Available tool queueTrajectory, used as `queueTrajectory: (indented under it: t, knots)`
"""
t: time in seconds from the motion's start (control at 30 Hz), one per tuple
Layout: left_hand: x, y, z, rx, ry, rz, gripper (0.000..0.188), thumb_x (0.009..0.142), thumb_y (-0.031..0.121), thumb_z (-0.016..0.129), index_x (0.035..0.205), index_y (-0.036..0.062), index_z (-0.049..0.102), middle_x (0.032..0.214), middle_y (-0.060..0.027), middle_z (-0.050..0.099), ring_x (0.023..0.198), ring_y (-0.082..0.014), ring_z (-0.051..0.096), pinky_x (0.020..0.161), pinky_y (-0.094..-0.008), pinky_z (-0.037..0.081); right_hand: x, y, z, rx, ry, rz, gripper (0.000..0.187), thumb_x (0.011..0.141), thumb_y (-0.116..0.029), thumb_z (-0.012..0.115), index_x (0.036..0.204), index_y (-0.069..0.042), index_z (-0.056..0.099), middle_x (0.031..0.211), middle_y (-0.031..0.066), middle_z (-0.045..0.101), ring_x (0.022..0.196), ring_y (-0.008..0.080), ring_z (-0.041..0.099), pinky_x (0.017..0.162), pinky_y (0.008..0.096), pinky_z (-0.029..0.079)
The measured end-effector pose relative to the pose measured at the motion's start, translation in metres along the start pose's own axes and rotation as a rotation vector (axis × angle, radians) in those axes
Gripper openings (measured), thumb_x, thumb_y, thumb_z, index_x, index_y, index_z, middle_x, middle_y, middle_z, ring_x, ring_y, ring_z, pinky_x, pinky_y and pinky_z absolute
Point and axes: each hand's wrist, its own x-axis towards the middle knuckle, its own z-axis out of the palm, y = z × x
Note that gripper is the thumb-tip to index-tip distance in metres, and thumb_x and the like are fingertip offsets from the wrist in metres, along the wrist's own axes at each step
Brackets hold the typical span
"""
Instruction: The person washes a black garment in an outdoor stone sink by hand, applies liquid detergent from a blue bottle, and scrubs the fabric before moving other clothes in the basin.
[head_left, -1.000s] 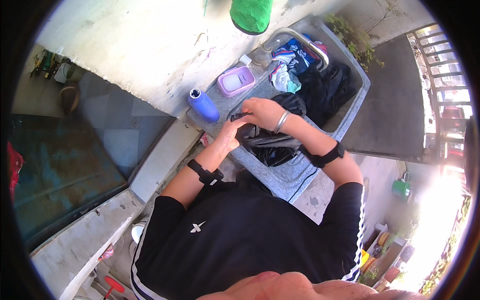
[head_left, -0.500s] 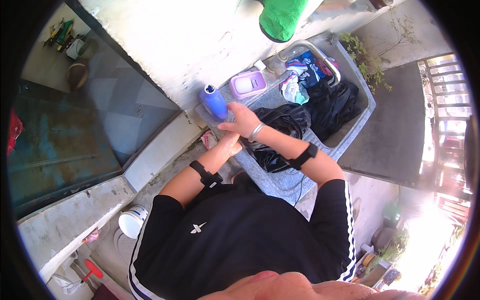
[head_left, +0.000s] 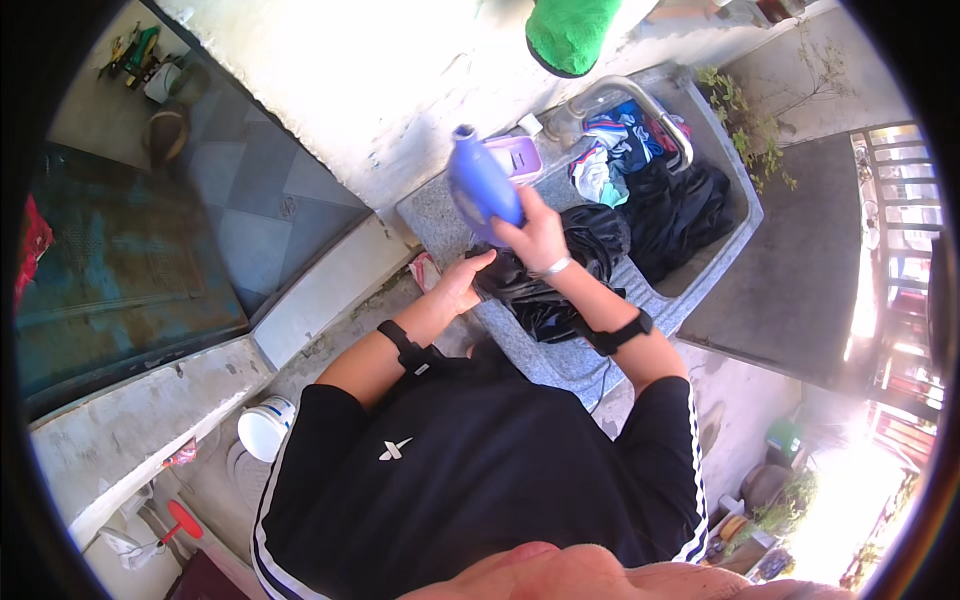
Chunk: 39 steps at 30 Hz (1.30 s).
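My right hand (head_left: 537, 236) is wrapped round the lower part of a blue-purple bottle (head_left: 478, 180). The bottle is lifted and tilted, its dark-tipped neck pointing up toward the wall. Just below it, my left hand (head_left: 455, 285) is at the left edge of a wet-looking black garment (head_left: 540, 285) bunched on the stone sink's slab. The left thumb is on top and its fingers are partly hidden; they seem closed on the cloth. In the basin of the grey stone sink (head_left: 748, 212) are another black garment (head_left: 680, 215) and blue, white and red clothes (head_left: 625, 140).
A pink soap box (head_left: 520, 158) stands on the slab behind the bottle. A curved metal tap (head_left: 660, 118) arches over the basin. A green fuzzy thing (head_left: 570, 35) hangs by the white wall. A white bucket (head_left: 266, 430) stands on the floor at left.
My right hand has taken hold of the bottle and lifted it off the slab, tilting it. My left hand is now at the black garment, which reaches further left.
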Motion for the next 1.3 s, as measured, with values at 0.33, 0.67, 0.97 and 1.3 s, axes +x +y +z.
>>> queueTrajectory:
  t: [0.33, 0.67, 0.97, 1.3]
  knots:
    - [0.003, 0.017, 0.053, -0.079, -0.125, -0.033, 0.035, 0.092, 0.028, 0.052, 0.115, 0.0016, 0.054, 0.111, -0.0111, 0.061, 0.101, -0.0244, 0.059, 0.091, -0.0397, 0.045, -0.089, -0.012, -0.135, -0.473, -0.063, -0.144, 0.038, 0.062, -0.007, 0.064, 0.096, 0.007, 0.055, 0.100, 0.0253, 0.059, 0.082, 0.0385, 0.060, 0.072, 0.0383, 0.050]
    - [0.025, 0.003, 0.053, -0.119, -0.215, -0.046, 0.027, 0.091, 0.022, 0.052, 0.110, 0.0029, 0.056, 0.104, -0.0098, 0.063, 0.095, -0.0226, 0.061, 0.087, -0.0371, 0.048, -0.117, -0.016, -0.126, -0.694, -0.196, -0.050, 0.032, 0.062, -0.013, 0.064, 0.087, 0.001, 0.051, 0.103, 0.0221, 0.059, 0.082, 0.0366, 0.060, 0.071, 0.0397, 0.050]
    - [0.026, 0.004, 0.047, -0.149, -0.175, -0.047, 0.026, 0.091, 0.024, 0.053, 0.104, 0.0015, 0.058, 0.098, -0.0103, 0.064, 0.089, -0.0231, 0.062, 0.084, -0.0370, 0.049, -0.112, -0.022, -0.118, -0.741, -0.229, -0.123, 0.033, 0.060, -0.013, 0.065, 0.087, 0.000, 0.051, 0.103, 0.0210, 0.059, 0.082, 0.0366, 0.060, 0.071, 0.0392, 0.050]
    - [0.018, 0.006, 0.047, -0.124, -0.159, 0.045, 0.023, 0.086, 0.016, 0.059, 0.105, 0.0035, 0.057, 0.100, -0.0097, 0.063, 0.093, -0.0250, 0.062, 0.086, -0.0441, 0.049, -0.118, -0.004, -0.121, -0.235, 0.021, 0.176, 0.047, 0.070, -0.010, 0.065, 0.114, 0.003, 0.053, 0.096, 0.0149, 0.062, 0.082, 0.0233, 0.063, 0.075, 0.0309, 0.049]
